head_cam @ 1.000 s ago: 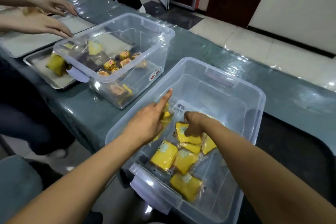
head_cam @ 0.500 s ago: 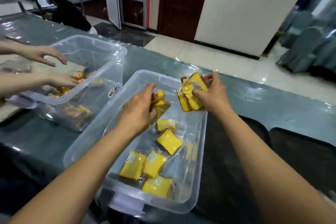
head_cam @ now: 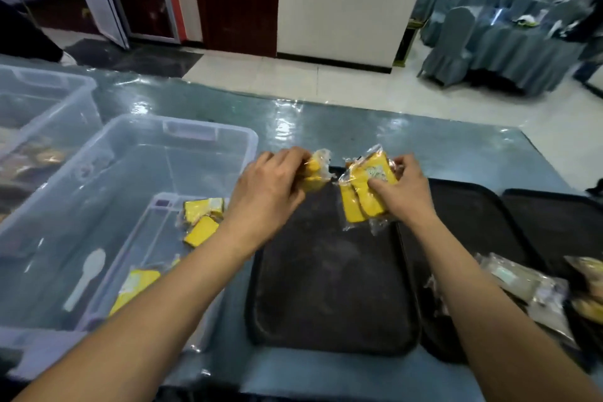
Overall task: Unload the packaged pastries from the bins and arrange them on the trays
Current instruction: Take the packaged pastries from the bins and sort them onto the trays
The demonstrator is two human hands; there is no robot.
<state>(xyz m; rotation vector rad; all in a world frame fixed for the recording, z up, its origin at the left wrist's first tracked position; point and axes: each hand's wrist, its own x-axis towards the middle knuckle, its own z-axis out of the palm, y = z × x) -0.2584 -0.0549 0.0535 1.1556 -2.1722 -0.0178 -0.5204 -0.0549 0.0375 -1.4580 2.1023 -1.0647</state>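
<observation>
My left hand [head_cam: 270, 188] grips yellow wrapped pastries [head_cam: 315, 173] above the far end of a bare black tray [head_cam: 326, 287]. Close beside it, my right hand [head_cam: 403, 188] holds a bunch of yellow pastry packs [head_cam: 360, 196] over the same tray's far right corner. A clear plastic bin [head_cam: 137, 153] stands left of the tray. On its floor lie a few yellow packs [head_cam: 202, 220], with another pack [head_cam: 137, 284] nearer its front.
A second clear bin [head_cam: 49, 101] with pastries stands at the far left. Two more black trays [head_cam: 473, 215] [head_cam: 561, 225] lie to the right, with pale wrapped pastries [head_cam: 522, 281] at the right edge. Covered chairs [head_cam: 453, 42] stand across the tiled floor.
Both hands lifted yellow packs out of the near bin and carried them right, over the black tray. The view swung right, so the other person's hands left the frame.
</observation>
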